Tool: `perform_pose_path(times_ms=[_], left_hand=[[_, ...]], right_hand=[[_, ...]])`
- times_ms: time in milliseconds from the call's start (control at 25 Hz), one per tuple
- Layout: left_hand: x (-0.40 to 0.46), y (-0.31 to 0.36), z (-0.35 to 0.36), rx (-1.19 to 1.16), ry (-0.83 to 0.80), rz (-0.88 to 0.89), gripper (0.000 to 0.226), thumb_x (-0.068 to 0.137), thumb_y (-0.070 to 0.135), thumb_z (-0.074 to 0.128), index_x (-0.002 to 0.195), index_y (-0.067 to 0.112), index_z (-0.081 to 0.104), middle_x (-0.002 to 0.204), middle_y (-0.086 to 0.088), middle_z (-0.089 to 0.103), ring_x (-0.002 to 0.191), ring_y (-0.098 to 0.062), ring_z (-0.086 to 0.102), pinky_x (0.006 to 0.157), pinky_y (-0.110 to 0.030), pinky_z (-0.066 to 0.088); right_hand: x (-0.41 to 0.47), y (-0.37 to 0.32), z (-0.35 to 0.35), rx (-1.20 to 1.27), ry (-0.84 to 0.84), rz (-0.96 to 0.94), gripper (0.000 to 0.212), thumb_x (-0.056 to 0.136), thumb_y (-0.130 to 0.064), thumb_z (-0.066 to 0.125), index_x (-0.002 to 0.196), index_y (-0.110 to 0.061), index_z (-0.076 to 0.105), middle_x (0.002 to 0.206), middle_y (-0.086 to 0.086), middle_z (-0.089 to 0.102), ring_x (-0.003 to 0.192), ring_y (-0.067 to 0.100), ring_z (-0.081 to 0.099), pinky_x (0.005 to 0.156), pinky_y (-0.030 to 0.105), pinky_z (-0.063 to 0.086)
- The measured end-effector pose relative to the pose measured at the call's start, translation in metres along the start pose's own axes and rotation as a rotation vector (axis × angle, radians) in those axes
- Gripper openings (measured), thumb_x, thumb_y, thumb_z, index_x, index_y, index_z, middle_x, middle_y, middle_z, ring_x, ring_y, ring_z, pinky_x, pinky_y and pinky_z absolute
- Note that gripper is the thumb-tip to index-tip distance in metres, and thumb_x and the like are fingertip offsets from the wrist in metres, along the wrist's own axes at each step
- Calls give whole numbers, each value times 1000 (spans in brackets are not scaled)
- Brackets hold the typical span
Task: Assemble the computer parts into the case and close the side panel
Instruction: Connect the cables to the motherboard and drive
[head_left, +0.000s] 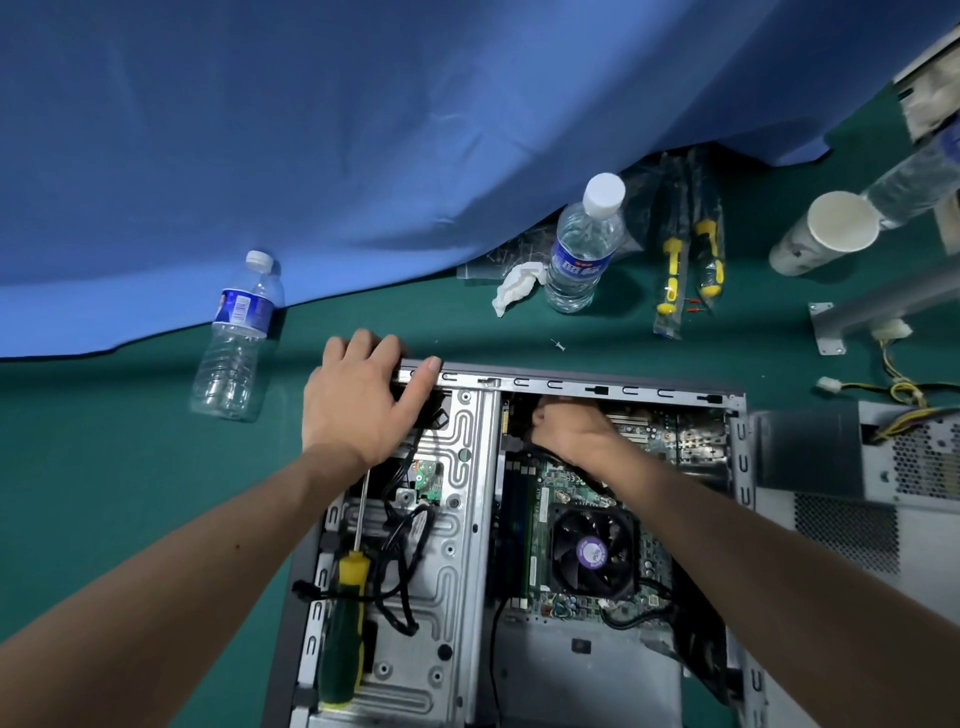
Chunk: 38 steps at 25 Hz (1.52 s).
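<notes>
Green worktop (130, 441), far edge draped with blue cloth (311, 156).

- Open computer case (571, 387), lying on its side, near edge, centre.
- 1 empty plastic bottle (236, 338), upright, left of the case, touching the cloth.
- 1 water bottle (584, 244), upright, white cap, beyond the case.
- Crumpled white tissue (517, 288), just beside that bottle.
- 2 bagged screwdrivers (688, 265), yellow and black, right of the bottle.
- 1 loose screw (559, 344), between the tissue and the case.
- 1 paper cup (826, 231), on its side, far right.
- Grey metal bracket (831, 325), right edge.
- Power supply (909, 452) with coloured wires, just beside the case's right end.
</notes>
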<state>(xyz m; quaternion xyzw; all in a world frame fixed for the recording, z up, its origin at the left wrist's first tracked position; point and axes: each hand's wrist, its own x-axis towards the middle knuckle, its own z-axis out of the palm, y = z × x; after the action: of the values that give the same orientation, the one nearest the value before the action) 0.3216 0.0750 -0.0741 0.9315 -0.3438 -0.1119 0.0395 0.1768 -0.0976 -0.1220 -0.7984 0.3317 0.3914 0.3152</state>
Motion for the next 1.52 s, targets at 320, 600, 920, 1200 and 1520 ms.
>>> perform_pose_path(times_ms=[320,600,920,1200,1520], left_hand=[[-1,0,2,-6,-3,-5,57,92,68,25,101,21,56,105,-1,52,103,-26,42,75,-40,43],[-2,-2,-3,-35,-63,4,58,91,70,25,111,25,56,113,-2,53,109,-26,41,81,-41,42],[-64,11,-60,-231,-265,48,85,79,86,37,141,28,42,142,-4,42,133,-22,35,112,-51,29],[-112,29,-68,-135,-247,75,44,94,18,59,136,13,47,130,-7,62,115,-25,59,92,-35,49],[-116,20,-169,-465,136,140,19,94,14,62,111,19,69,105,6,72,99,-17,64,82,-30,49]], right_hand=[[-20,14,8,393,165,19,27,103,-23,49,107,-4,67,120,9,65,98,26,67,89,33,52],[-107,37,43,506,487,-80,30,104,-18,43,130,-13,58,97,0,67,43,-2,45,43,12,34],[-192,64,52,518,614,-86,25,95,-9,59,118,-17,64,102,-13,63,88,-4,58,72,3,43],[-222,56,40,569,617,-72,16,97,-12,56,108,-20,66,98,-9,65,83,1,60,66,8,43],[-262,23,12,621,694,-220,14,96,-16,59,95,-26,68,83,-8,68,73,7,63,60,13,46]])
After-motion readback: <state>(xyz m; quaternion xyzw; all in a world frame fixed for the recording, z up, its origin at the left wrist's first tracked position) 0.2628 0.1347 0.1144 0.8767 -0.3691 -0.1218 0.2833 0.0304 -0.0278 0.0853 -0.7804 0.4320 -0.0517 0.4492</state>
